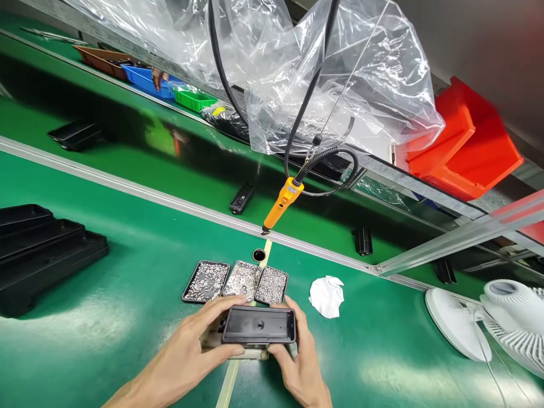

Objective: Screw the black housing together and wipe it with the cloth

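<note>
A black rectangular housing (255, 326) with a small round hole in its upper face is held between both hands, over a pale block-like support (250, 354) that is mostly hidden. My left hand (191, 340) grips its left end, fingers along the far side and thumb along the near side. Around the right end closes my right hand (300, 357), its thumb at the near corner. Just beyond stand three small trays: one with loose screws (208, 281), one with washer-like pieces (241, 279) and one with tiny metal parts (272, 285).
An orange electric screwdriver (283, 204) hangs above a small round dark-filled container (259, 255). A crumpled white cloth (326, 296) lies right, near a white fan (510, 317). Black stepped trays (46, 255) sit left. Behind the rail, black housings (242, 198) lie on a green strip; another person's hand (158, 77) reaches a blue bin.
</note>
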`<action>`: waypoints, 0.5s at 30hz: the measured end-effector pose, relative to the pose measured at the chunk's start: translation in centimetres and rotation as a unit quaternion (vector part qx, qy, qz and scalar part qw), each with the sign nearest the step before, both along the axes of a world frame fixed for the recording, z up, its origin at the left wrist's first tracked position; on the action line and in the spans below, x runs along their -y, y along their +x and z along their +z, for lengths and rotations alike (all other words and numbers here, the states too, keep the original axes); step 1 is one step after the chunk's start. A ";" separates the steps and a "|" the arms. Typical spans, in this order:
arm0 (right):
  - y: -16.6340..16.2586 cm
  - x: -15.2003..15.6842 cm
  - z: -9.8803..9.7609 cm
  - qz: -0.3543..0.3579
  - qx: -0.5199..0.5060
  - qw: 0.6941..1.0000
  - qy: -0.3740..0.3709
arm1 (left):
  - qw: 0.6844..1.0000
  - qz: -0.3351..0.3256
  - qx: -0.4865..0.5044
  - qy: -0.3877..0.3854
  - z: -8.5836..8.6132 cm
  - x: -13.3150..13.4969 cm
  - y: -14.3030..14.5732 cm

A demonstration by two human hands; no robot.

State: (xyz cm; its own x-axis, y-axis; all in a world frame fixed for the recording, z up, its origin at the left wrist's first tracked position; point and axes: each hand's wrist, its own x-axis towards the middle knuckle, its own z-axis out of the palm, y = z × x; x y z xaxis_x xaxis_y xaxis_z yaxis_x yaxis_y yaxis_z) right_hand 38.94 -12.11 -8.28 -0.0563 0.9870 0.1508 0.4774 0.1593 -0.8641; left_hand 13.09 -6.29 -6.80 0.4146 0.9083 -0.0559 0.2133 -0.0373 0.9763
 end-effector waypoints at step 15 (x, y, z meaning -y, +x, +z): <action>1.2 0.4 1.2 0.082 0.127 0.983 -0.100 | 0.959 -0.024 -0.174 0.223 -4.1 0.2 -1.8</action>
